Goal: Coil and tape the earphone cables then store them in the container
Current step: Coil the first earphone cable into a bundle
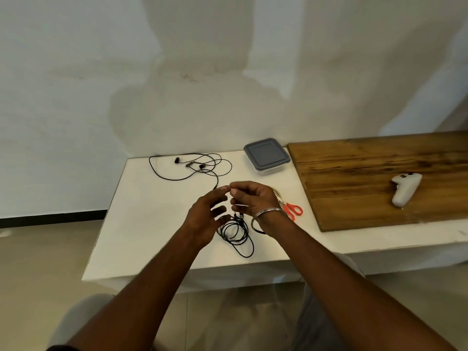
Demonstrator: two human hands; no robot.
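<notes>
Both hands are held above the white desk (pixel 141 224), just above the near centre.

- The right hand (pixel 253 198) has its fingers curled and pinches a small pale strip of tape (pixel 240 205). A metal bangle (pixel 268 212) sits on its wrist.
- The left hand (pixel 206 214) is released: its fingers are spread and loosely extended and grip nothing. Its index tip meets the right fingertips.
- The coiled earphone cable (pixel 235 233) lies on the desk directly below the hands, at 6 o'clock of them, with one loop trailing toward the near edge.
- A second earphone cable (pixel 192 167) lies loose and uncoiled at 11 o'clock, near the far edge.
- The container (pixel 266 155), with its grey lid on, stands at 1 o'clock.
- The tape roll (pixel 278 193) is mostly hidden behind the right hand, at 3 o'clock.
- Red-handled scissors (pixel 293 211) lie just beside the roll.
- A wooden board (pixel 367 198) further out at 3 o'clock carries a white controller (pixel 405 188).
</notes>
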